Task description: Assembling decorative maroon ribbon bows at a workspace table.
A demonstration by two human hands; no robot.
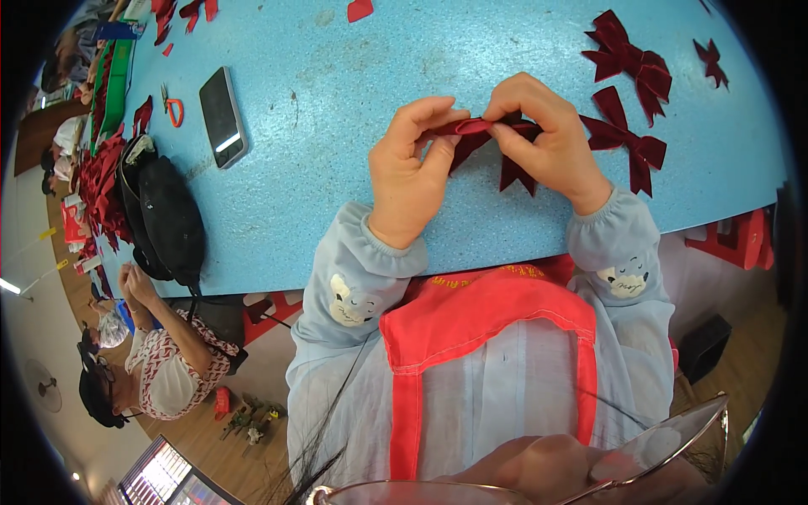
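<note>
Between my hands, just above the blue table [320, 202], is a dark red velvet ribbon bow [473, 126] with notched tails hanging down. My left hand [412, 164] pinches its left end between thumb and fingers. With thumb and forefinger, my right hand [547, 135] grips the folded loop near the middle. The fingers hide part of the fold. Beside my right hand lies another dark red bow [627, 143], and a larger bow [629, 63] rests farther back.
A small bow [711, 63] lies at the far right. Toward the left are a phone [222, 116], orange-handled scissors [174, 109], a black bag [168, 210], a heap of red ribbon [103, 185] and a green tray [118, 80]. A co-worker [160, 362] sits at the left.
</note>
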